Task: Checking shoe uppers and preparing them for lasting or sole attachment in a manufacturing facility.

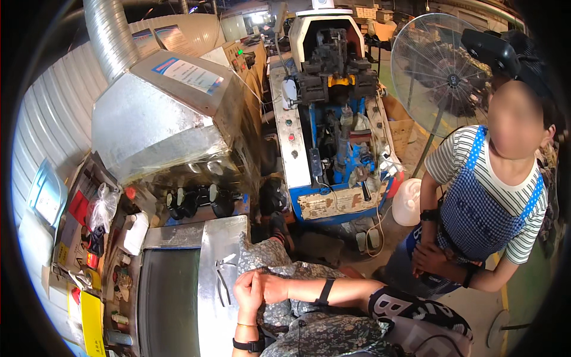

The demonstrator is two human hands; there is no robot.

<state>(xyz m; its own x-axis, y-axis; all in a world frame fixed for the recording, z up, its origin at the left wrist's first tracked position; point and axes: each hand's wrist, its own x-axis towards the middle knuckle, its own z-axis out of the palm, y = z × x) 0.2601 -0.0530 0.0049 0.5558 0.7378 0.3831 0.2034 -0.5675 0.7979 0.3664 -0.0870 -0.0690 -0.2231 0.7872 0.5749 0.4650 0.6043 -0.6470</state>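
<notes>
Nearest, the left hand [247, 290] and right hand [273, 288] are pressed together with fingers curled, by the patterned cloth [264, 253] over the lap; whether anything is held inside cannot be told. Pliers [219, 284] are laid on the metal bench [209, 324] just beside them, probably for easy reach. Beyond, dark shoes [221, 203] are set by the hood [148, 125], its duct [110, 35] perhaps intended for fumes. Farther off, a fan [441, 77] is stood, presumably for cooling.

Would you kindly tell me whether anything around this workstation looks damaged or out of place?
Yes: the front panel of the blue-and-white machine looks worn, its pale surface patchy with brown showing through. Closer in, nothing clearly stands out: the pliers lie on the metal tabletop beside the left hand.
</notes>
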